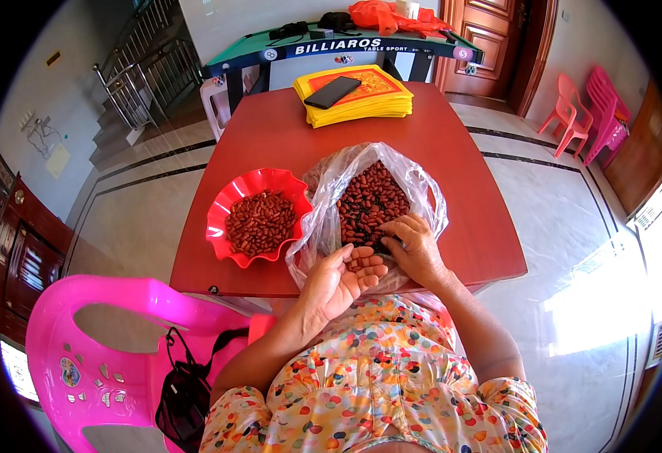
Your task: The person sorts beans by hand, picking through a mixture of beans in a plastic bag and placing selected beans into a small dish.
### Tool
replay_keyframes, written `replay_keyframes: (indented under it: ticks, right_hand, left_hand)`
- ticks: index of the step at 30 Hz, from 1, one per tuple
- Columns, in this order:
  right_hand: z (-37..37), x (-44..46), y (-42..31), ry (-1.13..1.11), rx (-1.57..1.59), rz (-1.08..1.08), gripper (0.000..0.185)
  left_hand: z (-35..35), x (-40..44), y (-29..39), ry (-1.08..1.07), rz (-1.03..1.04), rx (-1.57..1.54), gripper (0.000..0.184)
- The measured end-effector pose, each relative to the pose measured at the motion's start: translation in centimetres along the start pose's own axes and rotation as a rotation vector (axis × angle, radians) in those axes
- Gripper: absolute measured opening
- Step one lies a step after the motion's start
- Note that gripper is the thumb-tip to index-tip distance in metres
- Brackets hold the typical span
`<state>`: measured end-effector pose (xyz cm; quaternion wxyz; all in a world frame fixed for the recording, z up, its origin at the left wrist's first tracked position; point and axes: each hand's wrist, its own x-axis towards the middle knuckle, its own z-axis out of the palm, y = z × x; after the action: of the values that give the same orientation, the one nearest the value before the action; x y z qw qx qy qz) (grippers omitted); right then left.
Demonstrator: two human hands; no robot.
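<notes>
My left hand (340, 281) is turned palm up at the near rim of a clear plastic bag (319, 226), fingers curled around a few reddish-brown beans (356, 263). Inside the open bag lies a heap of red beans (376, 192) with darker ones among them. Thumb and fingers of my right hand (414, 245) are drawn together over the heap's near right side; whatever they pinch is hidden. To the left of the bag, a red wavy-rimmed bowl (221, 215) holds more reddish-brown beans (261, 221).
The red table (474, 204) also bears a stack of yellow paper (387, 106) with a black phone (333, 92) on top. A small billiards table (346, 47) stands beyond. At my left is a pink chair (104, 291) with a black bag (183, 396) on it.
</notes>
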<state>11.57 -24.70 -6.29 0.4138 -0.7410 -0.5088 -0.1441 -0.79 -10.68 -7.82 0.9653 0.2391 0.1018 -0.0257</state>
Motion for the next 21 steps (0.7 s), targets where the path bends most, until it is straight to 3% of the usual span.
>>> replay_keyframes:
  ticks: [21]
  right_hand:
    - [-0.7, 0.5, -2.1, 0.035, 0.136, -0.106, 0.019]
  left_hand:
    - [0.5, -0.1, 0.1, -0.013, -0.008, -0.013, 0.033]
